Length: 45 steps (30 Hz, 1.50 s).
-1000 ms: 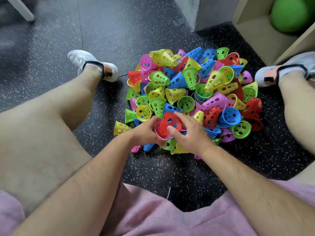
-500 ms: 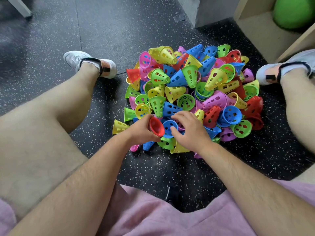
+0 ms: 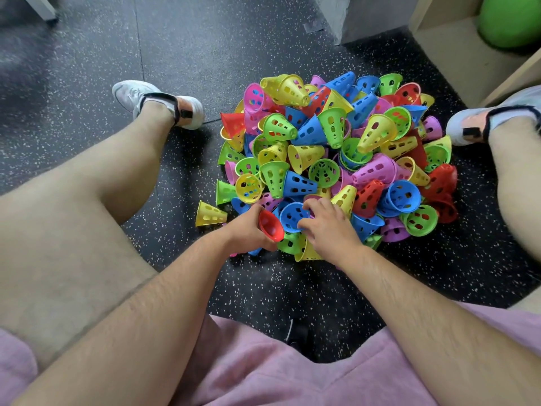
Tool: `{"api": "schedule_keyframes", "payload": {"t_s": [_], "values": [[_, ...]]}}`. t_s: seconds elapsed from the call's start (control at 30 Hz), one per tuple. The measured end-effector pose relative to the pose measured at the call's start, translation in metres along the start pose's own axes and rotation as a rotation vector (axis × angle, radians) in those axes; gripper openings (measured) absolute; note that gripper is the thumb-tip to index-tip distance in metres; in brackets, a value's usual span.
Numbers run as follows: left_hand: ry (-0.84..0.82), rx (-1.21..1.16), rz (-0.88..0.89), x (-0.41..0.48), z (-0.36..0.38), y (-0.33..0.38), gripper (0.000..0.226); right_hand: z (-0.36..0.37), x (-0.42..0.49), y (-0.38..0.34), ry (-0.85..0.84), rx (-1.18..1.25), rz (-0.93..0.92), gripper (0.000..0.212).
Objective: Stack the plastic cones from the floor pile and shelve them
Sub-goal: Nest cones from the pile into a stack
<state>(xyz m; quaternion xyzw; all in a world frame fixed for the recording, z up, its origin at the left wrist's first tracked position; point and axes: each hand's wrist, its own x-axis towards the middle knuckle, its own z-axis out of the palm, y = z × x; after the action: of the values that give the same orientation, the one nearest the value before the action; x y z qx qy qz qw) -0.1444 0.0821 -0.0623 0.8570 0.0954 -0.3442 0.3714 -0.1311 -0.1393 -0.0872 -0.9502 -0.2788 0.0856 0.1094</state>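
A pile of perforated plastic cones (image 3: 336, 159) in red, blue, green, yellow and pink lies on the dark speckled floor between my legs. My left hand (image 3: 248, 232) grips a red cone (image 3: 270, 225) at the pile's near edge, its open mouth facing right. My right hand (image 3: 329, 227) reaches into the pile just right of it, fingers curled round the rim of a blue cone (image 3: 292, 215) that lies mouth up.
A single yellow cone (image 3: 209, 213) lies apart at the pile's left. A wooden shelf unit (image 3: 445, 42) with a green ball (image 3: 512, 19) stands at the far right. My shoes (image 3: 158, 102) flank the pile. A grey pillar base (image 3: 371, 16) stands behind.
My left hand has taken the red cone alone and turned it sideways. My right hand let go of it and moved onto the blue cone in the pile.
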Motion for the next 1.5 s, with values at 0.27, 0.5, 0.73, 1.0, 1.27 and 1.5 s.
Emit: {"api": "schedule_keyframes", "payload": {"t_s": [0.27,0.5,0.73,1.0,1.27,1.5], "values": [[0.035,-0.077,0.010,-0.001,0.001,0.001,0.097,-0.005,0.004,0.003,0.164,0.285,0.086,0.013],[0.089,-0.118,0.047,0.002,0.004,0.001,0.083,-0.025,0.006,-0.005,0.359,0.524,0.179,0.025],[0.127,-0.284,0.144,0.000,0.008,0.010,0.072,-0.020,0.005,-0.017,0.273,0.574,0.104,0.026],[0.175,-0.359,0.161,0.000,0.008,0.012,0.056,-0.015,0.002,-0.026,0.164,0.629,0.019,0.023],[0.185,-0.349,0.135,0.006,0.009,0.012,0.064,-0.015,0.018,-0.021,0.110,0.455,0.059,0.035],[0.196,-0.371,0.130,0.008,0.006,0.013,0.056,-0.033,0.066,-0.003,-0.017,-0.110,0.045,0.066]]}}
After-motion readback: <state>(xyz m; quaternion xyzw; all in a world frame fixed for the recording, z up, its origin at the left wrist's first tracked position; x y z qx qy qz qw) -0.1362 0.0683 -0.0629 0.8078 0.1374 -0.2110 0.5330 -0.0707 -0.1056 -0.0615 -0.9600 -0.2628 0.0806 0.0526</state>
